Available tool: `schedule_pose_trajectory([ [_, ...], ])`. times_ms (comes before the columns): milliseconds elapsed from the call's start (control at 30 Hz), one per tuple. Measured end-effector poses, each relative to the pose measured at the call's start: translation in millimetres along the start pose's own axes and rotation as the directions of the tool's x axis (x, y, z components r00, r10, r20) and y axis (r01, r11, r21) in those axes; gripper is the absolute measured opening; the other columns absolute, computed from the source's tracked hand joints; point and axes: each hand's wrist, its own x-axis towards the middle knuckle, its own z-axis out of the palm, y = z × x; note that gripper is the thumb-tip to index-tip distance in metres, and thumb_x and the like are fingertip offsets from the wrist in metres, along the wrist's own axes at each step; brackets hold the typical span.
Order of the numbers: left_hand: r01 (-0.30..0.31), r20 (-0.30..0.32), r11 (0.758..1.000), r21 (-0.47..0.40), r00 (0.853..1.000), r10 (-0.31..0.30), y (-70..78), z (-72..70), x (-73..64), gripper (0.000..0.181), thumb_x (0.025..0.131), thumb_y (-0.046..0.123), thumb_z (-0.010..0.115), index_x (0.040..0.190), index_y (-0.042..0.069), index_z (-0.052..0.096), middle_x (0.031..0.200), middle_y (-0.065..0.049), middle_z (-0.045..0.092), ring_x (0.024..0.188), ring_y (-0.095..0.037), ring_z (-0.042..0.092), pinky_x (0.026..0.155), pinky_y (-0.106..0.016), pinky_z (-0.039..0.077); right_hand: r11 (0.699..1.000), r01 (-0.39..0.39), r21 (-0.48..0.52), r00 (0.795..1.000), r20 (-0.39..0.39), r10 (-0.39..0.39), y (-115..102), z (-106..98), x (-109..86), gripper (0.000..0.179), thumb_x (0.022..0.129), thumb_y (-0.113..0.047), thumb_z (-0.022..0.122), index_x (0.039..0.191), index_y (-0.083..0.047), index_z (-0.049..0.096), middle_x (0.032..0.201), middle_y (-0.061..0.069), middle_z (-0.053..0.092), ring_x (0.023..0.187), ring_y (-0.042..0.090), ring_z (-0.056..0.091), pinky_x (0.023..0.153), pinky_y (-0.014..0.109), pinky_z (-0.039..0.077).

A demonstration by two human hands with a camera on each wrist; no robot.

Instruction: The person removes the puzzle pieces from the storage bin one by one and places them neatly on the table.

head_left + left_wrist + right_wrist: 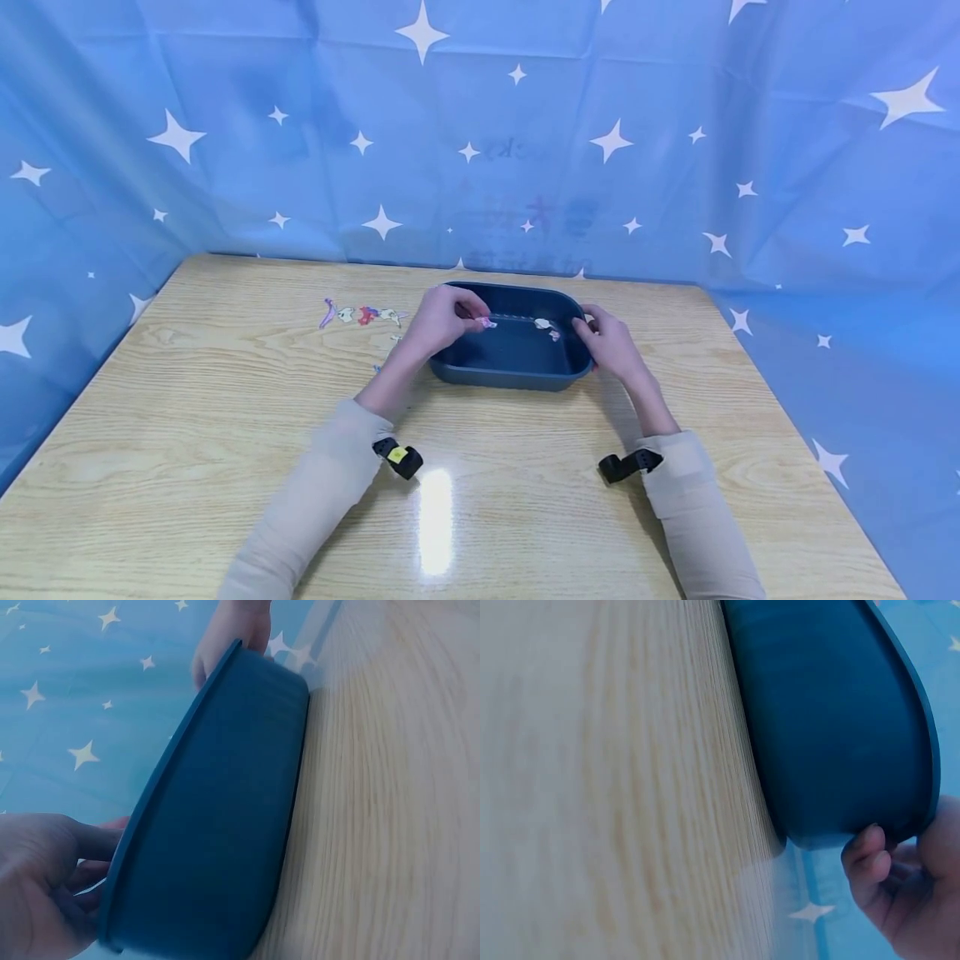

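Inside the dark-blue tub (pixel 502 379), pinching a pink cutout (pixel 489 323) with left hand (pixel 438 318), gripping the tub's end with right hand (pixel 611 342); seemingly partway, with two cutouts (pixel 542 323) right of the pinch, loose cutouts (pixel 366 315) remaining leftward.

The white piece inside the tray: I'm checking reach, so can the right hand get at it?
Probably yes: the right hand grips the tray nearby, and nothing visible blocks the white piece, though releasing the tray seems necessary.

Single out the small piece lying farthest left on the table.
The slim purple piece; all others there, including the red piece, lie further right, toward the tray.
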Motion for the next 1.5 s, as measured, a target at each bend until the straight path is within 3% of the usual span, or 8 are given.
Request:
schedule_pose_trajectory([
  [367,0.022,-0.099,0.999,-0.049,0.995,-0.027,-18.2,-41.5,-21.6,0.013,0.087,0.004,0.079,0.100,0.004,0.076,0.088,-0.008,0.073,0.080,-0.021,0.068,0.074,-0.033,0.055,1.000,-0.018,0.002,1.000,0.007,0.018,-1,0,0.5,0.041,0.107,-0.021,0.050,0.140,0.003,0.050,0.081,0.022,0.065,0.039,0.024,0.056,0.042,0.037,0.050],
  [567,0.027,-0.137,1.000,-0.017,0.990,-0.029,-31.1,-61.3,-31.2,0.011,0.088,0.003,0.078,0.099,0.002,0.075,0.088,-0.010,0.072,0.081,-0.023,0.068,0.072,-0.030,0.054,1.000,-0.011,0.002,1.000,0.003,0.011,-1,0,0.7,0.041,0.107,-0.021,0.051,0.140,0.003,0.051,0.080,0.022,0.065,0.038,0.023,0.055,0.042,0.037,0.049],
  [733,0.076,-0.158,0.997,0.014,0.985,-0.073,-44.6,-75.4,-38.9,0.015,0.087,0.003,0.079,0.101,-0.001,0.074,0.089,-0.013,0.072,0.082,-0.024,0.067,0.071,-0.025,0.052,1.000,-0.015,0.004,1.000,0.000,0.015,0,2,1.4,0.039,0.107,-0.021,0.051,0.139,0.001,0.053,0.078,0.019,0.064,0.040,0.026,0.056,0.041,0.037,0.050],
  [1000,0.133,-0.138,0.989,0.071,0.983,-0.123,-68.9,-92.0,-51.8,0.016,0.087,0.004,0.078,0.101,-0.003,0.073,0.091,-0.014,0.071,0.082,-0.025,0.065,0.069,-0.022,0.051,1.000,-0.002,0.006,1.000,-0.004,0.002,-1,1,1.1,0.039,0.107,-0.021,0.051,0.138,0.001,0.053,0.079,0.018,0.064,0.041,0.028,0.056,0.042,0.039,0.050],
  [1300,0.191,-0.080,0.973,0.126,0.980,-0.182,-80.5,-98.8,-59.9,0.013,0.088,-0.002,0.074,0.101,-0.004,0.073,0.094,-0.016,0.071,0.084,-0.028,0.064,0.066,-0.024,0.049,1.000,-0.016,0.005,1.000,-0.006,0.016,-1,0,0.2,0.039,0.107,-0.020,0.050,0.139,0.002,0.052,0.078,0.020,0.061,0.039,0.026,0.056,0.041,0.041,0.050],
  [1500,0.168,0.008,0.972,0.167,0.985,-0.171,-85.4,-99.7,-59.5,0.012,0.086,-0.001,0.077,0.097,-0.002,0.074,0.088,-0.011,0.070,0.081,-0.024,0.063,0.069,-0.027,0.050,1.000,-0.019,0.012,1.000,-0.003,0.019,-2,0,-0.2,0.040,0.107,-0.018,0.050,0.139,0.004,0.051,0.077,0.018,0.061,0.040,0.028,0.056,0.041,0.042,0.050],
])
